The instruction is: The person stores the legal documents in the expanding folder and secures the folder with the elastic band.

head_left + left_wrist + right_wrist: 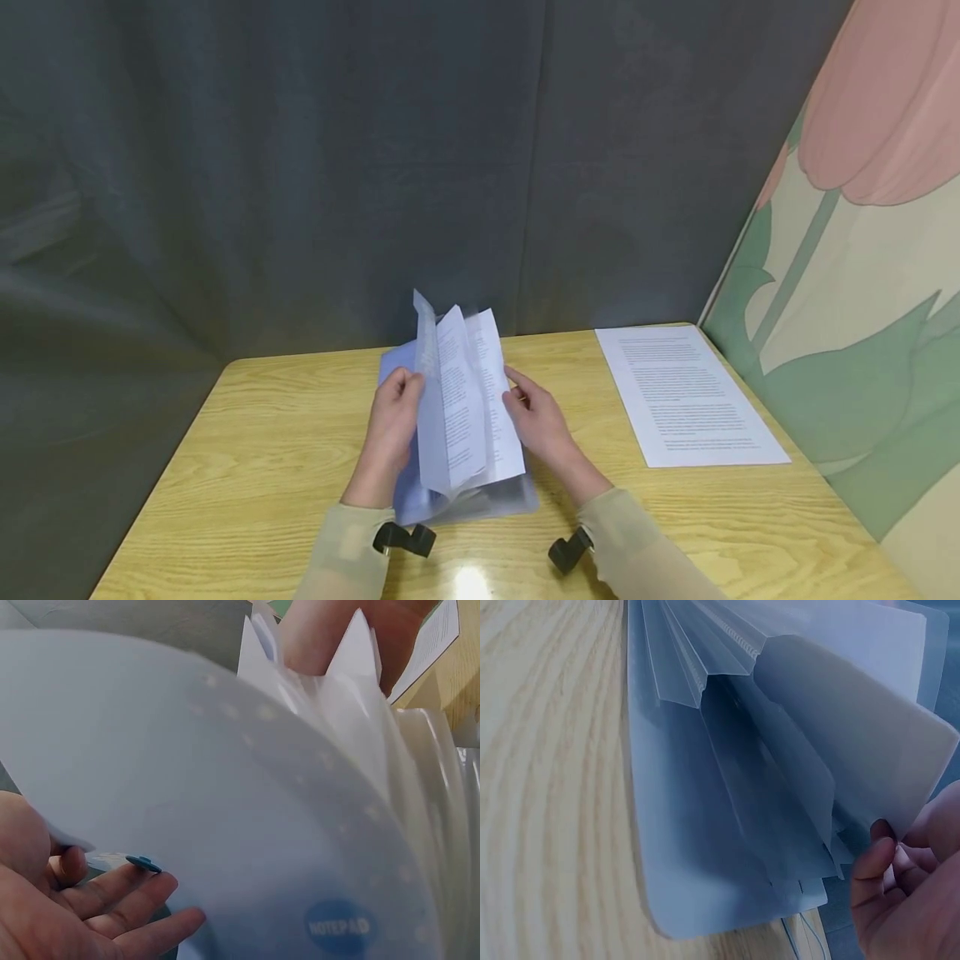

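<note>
A translucent blue expanding file folder (510, 497) stands fanned open at the middle of the table, with printed sheets (462, 408) among its pleated pockets. My left hand (392, 412) pinches the edge of the folder's front cover (187, 765), which is marked "NOTEPAD"; a small teal button (142, 863) sits by its fingers. On the other side, my right hand (538, 421) pinches the edge of a white sheet (855, 727) between thumb and finger. The right wrist view shows the pleats from below. Part of the sheets is hidden within the pockets.
A single printed page (686, 396) lies flat on the wooden table (277, 450) to the right. Behind the table hangs a dark curtain (375, 167), and a flower-painted wall (862, 333) borders the right side. A thin cord (789, 937) trails from the folder.
</note>
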The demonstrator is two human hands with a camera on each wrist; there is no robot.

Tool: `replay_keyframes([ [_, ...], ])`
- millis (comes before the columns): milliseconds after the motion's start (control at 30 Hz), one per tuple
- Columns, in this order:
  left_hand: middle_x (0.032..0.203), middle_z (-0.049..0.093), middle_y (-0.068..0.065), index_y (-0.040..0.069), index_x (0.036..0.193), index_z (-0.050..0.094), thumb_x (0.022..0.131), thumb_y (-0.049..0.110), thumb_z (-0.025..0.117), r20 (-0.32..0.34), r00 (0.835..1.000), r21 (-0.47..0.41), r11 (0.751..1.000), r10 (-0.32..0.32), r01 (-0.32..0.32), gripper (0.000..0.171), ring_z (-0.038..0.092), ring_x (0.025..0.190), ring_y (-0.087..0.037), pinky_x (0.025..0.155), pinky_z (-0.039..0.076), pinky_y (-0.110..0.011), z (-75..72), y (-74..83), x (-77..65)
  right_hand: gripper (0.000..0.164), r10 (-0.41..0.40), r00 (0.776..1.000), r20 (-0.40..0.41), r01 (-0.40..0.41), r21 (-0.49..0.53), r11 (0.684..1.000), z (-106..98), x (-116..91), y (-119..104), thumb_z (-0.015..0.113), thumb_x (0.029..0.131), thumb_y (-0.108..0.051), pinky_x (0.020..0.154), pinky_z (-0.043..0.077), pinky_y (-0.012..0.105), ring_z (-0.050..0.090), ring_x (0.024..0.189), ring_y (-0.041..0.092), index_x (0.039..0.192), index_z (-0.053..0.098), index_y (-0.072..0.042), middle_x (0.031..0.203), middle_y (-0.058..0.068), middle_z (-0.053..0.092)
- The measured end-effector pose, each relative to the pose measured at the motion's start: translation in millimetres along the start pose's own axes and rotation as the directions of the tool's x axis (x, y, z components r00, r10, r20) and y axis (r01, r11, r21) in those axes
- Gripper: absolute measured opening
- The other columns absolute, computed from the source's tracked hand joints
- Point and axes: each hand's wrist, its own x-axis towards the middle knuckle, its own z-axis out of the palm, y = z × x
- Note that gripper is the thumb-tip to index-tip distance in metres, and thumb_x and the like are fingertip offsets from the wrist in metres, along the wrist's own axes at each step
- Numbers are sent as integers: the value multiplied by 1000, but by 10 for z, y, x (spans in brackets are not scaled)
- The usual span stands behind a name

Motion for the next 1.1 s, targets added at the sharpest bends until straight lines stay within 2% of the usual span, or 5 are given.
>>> replay_keyframes([
  [333,77,37,-3,10,84,43,110,13,53,49,998,3,1000,29,-29,29,38,73,-21,64,30,-30,14,31,-20,48,-34,999,26,34,28,999,-4,9,-8,61,113,-14,69,44,27,54,85,21,160,57,-10,103,8,63],
  [667,76,38,-2,11,83,43,109,12,53,50,998,-4,999,38,-38,29,39,72,-20,62,30,-29,29,46,-29,45,-4,998,67,4,3,1000,22,-27,-16,58,115,-21,91,49,41,59,102,24,160,59,-12,114,8,66],
  [1100,77,38,-3,10,84,43,111,13,53,60,997,-6,999,44,-44,29,39,73,-21,63,30,-30,15,46,-35,42,-31,998,60,32,-12,999,27,-46,-4,58,115,-16,89,49,41,58,99,23,156,61,-9,111,7,66],
])
